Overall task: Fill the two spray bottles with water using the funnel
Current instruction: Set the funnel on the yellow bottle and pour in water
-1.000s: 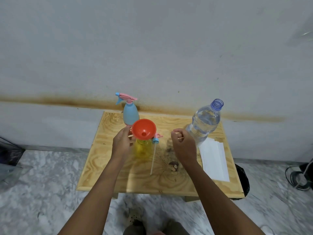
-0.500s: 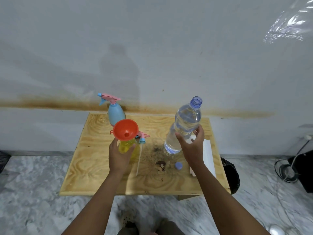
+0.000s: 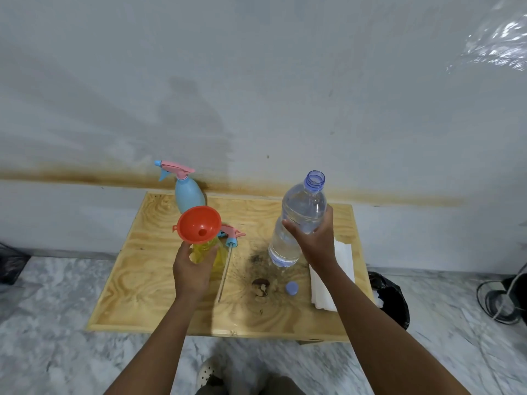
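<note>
A pale perforated shoe (image 3: 209, 372) shows at the bottom edge, nearer than the wooden table (image 3: 137, 280). On the table stands the yellow spray bottle (image 3: 204, 249), its top off; the left hand (image 3: 192, 273) grasps it from the near side, fingers and thumb curled round its body. An orange funnel (image 3: 196, 223) sits in its neck. Just right of the yellow spray bottle lies its pink and blue sprayer head (image 3: 232, 235), the dip tube running toward the near edge. Further right and nearer lie a dark stain (image 3: 261, 285) and a blue bottle cap (image 3: 292, 288). Right of the yellow spray bottle, the right hand (image 3: 316, 240) wraps round a clear water bottle (image 3: 302, 212), uncapped and mostly full; whether its base touches the table I cannot tell. A pale blue band circles its lower part, with no writing legible. White paper sheets (image 3: 343, 255) lie beyond that hand, at the right. Behind the yellow spray bottle stands the blue spray bottle (image 3: 188, 195), pink sprayer fitted, no label readable
</note>
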Action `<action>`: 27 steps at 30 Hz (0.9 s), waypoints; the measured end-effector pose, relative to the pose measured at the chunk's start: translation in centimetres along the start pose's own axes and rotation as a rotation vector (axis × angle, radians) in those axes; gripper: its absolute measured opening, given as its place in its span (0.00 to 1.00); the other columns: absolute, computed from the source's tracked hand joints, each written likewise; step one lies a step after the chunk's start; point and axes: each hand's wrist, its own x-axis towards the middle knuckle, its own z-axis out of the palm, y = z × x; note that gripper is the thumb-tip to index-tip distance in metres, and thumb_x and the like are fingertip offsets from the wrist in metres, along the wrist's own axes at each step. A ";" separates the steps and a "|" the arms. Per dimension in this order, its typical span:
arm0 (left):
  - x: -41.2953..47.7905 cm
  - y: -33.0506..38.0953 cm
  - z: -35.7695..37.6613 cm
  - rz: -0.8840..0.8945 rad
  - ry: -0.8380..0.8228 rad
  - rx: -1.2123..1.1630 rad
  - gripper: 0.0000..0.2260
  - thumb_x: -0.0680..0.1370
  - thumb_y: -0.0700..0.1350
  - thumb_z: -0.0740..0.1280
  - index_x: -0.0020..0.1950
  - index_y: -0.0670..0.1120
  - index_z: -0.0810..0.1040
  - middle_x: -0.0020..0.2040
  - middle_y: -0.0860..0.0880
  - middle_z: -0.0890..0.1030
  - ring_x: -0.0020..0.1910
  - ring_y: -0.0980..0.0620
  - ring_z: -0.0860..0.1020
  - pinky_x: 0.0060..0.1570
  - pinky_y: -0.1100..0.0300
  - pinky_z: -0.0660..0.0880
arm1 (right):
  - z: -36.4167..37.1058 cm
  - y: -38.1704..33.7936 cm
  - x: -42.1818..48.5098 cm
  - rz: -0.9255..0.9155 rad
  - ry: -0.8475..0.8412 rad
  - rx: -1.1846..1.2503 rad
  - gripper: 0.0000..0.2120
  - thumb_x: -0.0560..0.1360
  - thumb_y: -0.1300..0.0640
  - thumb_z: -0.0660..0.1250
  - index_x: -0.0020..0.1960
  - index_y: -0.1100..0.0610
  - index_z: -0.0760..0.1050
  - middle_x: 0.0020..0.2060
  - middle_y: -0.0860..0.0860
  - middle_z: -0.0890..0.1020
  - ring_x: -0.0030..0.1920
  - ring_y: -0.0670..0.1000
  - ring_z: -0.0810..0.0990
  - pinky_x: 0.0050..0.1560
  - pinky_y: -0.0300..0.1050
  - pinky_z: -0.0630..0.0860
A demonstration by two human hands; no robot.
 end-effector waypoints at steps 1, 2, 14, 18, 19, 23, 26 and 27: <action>0.0 0.0 0.0 -0.008 -0.003 -0.002 0.17 0.74 0.45 0.76 0.59 0.55 0.76 0.58 0.55 0.77 0.66 0.48 0.74 0.68 0.45 0.71 | 0.1 -0.2 0.1 -0.010 0.001 0.005 0.40 0.63 0.43 0.80 0.68 0.50 0.66 0.61 0.48 0.78 0.60 0.46 0.79 0.60 0.51 0.79; 0.1 -0.1 0.0 -0.011 -0.006 -0.001 0.17 0.74 0.45 0.77 0.59 0.55 0.76 0.59 0.55 0.77 0.67 0.48 0.74 0.68 0.45 0.71 | 0.2 -0.2 0.2 -0.020 0.003 0.004 0.40 0.63 0.44 0.80 0.69 0.51 0.66 0.61 0.49 0.77 0.61 0.47 0.79 0.60 0.51 0.79; 0.4 -0.5 0.5 0.028 0.039 -0.077 0.09 0.77 0.46 0.73 0.56 0.50 0.80 0.49 0.64 0.79 0.49 0.78 0.73 0.56 0.64 0.68 | 0.3 -0.9 0.3 -0.135 0.052 -0.061 0.40 0.64 0.42 0.78 0.70 0.55 0.67 0.60 0.49 0.77 0.60 0.44 0.78 0.56 0.36 0.77; 0.6 -0.8 0.4 0.054 0.038 -0.086 0.08 0.77 0.46 0.73 0.55 0.49 0.81 0.49 0.62 0.80 0.49 0.80 0.72 0.51 0.71 0.67 | 0.2 -2.3 0.6 -0.199 0.013 -0.071 0.38 0.64 0.42 0.78 0.68 0.52 0.68 0.60 0.50 0.77 0.60 0.47 0.78 0.56 0.41 0.78; 0.7 -1.0 0.4 0.060 0.037 -0.089 0.09 0.77 0.46 0.73 0.56 0.48 0.81 0.49 0.61 0.80 0.50 0.79 0.73 0.51 0.71 0.67 | 0.1 -2.7 0.7 -0.213 0.001 -0.070 0.38 0.64 0.42 0.78 0.68 0.50 0.67 0.61 0.50 0.77 0.60 0.46 0.78 0.56 0.40 0.78; 0.9 -1.4 0.3 0.075 0.029 -0.087 0.11 0.76 0.47 0.74 0.57 0.47 0.82 0.51 0.60 0.82 0.52 0.77 0.73 0.51 0.70 0.68 | 0.4 -3.9 0.3 -0.208 -0.021 0.008 0.36 0.63 0.43 0.78 0.66 0.46 0.68 0.59 0.51 0.79 0.59 0.48 0.80 0.55 0.43 0.80; 1.1 -1.6 0.2 0.088 0.022 -0.075 0.10 0.76 0.47 0.74 0.56 0.48 0.82 0.52 0.55 0.83 0.52 0.73 0.75 0.51 0.70 0.68 | 1.0 -4.2 -0.4 -0.216 -0.029 0.038 0.31 0.64 0.45 0.77 0.64 0.42 0.69 0.58 0.51 0.80 0.58 0.51 0.81 0.54 0.47 0.81; 1.2 -1.7 0.2 0.096 0.019 -0.067 0.10 0.77 0.47 0.73 0.56 0.47 0.82 0.52 0.54 0.83 0.52 0.72 0.75 0.51 0.69 0.68 | 1.2 -4.2 -0.5 -0.218 -0.032 0.045 0.31 0.64 0.46 0.77 0.64 0.43 0.70 0.57 0.52 0.80 0.57 0.51 0.81 0.54 0.48 0.80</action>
